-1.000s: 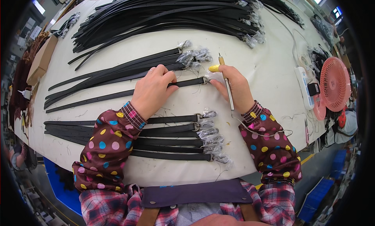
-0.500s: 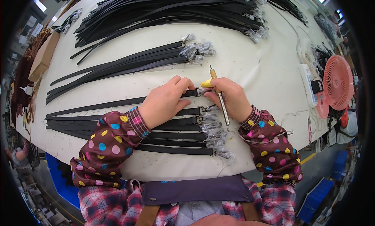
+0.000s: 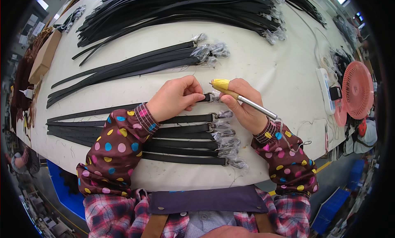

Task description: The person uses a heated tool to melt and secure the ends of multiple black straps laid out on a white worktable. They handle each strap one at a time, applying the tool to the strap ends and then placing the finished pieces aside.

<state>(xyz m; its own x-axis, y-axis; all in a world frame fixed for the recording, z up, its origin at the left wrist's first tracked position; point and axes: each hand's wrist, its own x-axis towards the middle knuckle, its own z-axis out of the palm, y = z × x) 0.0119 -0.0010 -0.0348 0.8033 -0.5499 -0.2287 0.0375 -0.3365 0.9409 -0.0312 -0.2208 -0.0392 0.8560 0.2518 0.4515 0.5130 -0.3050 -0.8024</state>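
Between the thumb and fingers of my left hand [image 3: 176, 93] is the buckle end of a black belt [image 3: 103, 111], pinched just above the table. My right hand [image 3: 246, 103], with yellow wrapping on one finger, grips a corded pen-shaped tool [image 3: 258, 107] with a tan front and metal barrel. The tool's thin tip points left, close above the belt's buckle [image 3: 211, 97], which is partly wrapped in clear plastic. Below my hands, several more black belts [image 3: 181, 143] lie side by side, their buckles in crumpled plastic [image 3: 227, 140] to the right.
A small bunch of belts [image 3: 135, 69] lies beyond my hands, and a large pile of belts [image 3: 177, 11] at the far edge. At right are a white power strip [image 3: 325, 89], a pink fan [image 3: 357, 89] and loose cords. A cardboard box [image 3: 46, 57] stands at left on the white table [image 3: 279, 77].
The tool has swung from pointing away, tip up, to pointing left toward the buckle. My right hand has turned with it. My left hand still pinches the same belt, fingers curled in more.
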